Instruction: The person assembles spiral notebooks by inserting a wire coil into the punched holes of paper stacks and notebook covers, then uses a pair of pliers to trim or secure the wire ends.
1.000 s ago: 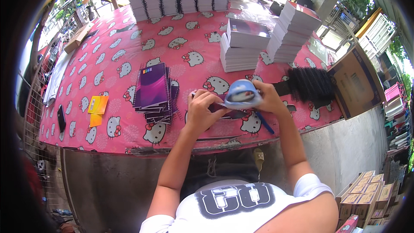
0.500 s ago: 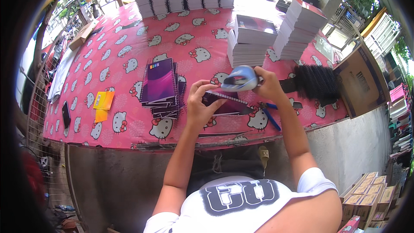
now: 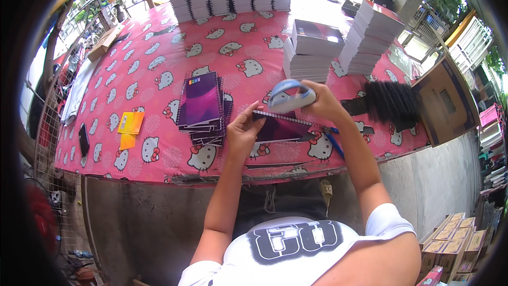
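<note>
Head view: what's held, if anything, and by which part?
Left hand: purple notebook, by its far-left corner. Right hand: blue-white tool, by its right end.

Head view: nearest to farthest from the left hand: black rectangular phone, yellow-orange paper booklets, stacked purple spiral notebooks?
1. Stacked purple spiral notebooks, left of the left hand.
2. Yellow-orange paper booklets, farther left.
3. Black rectangular phone, farthest left.

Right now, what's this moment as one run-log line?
left hand: holding purple notebook | right hand: holding pale blue tool, kind unclear, near notebook's far edge | notebook stack: left of left hand
</note>
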Action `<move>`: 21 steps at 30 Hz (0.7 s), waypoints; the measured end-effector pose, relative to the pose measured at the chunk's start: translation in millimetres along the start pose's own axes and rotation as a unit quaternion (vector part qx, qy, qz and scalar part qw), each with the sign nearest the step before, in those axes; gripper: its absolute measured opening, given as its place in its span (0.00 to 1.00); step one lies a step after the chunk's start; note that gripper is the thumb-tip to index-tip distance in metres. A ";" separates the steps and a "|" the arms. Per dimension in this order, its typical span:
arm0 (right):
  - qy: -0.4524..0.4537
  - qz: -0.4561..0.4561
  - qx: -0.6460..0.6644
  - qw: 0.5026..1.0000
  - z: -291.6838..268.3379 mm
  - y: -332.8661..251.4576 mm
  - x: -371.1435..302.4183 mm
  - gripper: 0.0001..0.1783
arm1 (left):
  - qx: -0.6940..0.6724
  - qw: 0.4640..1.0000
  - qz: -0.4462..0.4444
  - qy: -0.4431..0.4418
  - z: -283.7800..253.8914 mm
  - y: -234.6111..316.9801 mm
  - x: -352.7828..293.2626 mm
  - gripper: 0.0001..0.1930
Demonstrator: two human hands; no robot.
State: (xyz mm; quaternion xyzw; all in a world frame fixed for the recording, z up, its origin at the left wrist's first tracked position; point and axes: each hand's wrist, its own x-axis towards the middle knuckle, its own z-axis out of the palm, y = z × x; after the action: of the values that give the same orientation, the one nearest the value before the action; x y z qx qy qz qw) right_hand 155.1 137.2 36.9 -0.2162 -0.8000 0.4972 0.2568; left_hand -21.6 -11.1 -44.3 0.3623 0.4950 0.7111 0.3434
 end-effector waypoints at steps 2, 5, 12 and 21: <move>0.058 0.012 -0.189 0.980 -3.6 13.6 -1.7 0.16 | -0.031 0.999 -0.008 -0.003 1.3 0.3 -0.1 0.21; 0.173 0.049 -0.378 0.908 -15.3 12.8 -19.8 0.14 | -0.033 0.999 -0.016 -0.010 -2.0 2.5 -2.1 0.20; 0.209 0.075 -0.455 0.862 -57.1 70.3 -100.3 0.30 | -0.090 0.996 0.028 0.003 9.3 15.5 -2.9 0.13; 0.160 0.059 -0.449 0.877 -2.5 52.3 -165.3 0.32 | 0.282 0.942 0.180 -0.026 29.5 14.7 -44.0 0.11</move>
State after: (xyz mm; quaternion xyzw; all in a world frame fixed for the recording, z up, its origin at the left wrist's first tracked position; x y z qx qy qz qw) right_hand 289.4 61.0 -42.0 -0.4319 -0.8712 0.0578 0.2263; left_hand 23.8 -39.0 -30.7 0.5463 0.5925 0.5825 0.1060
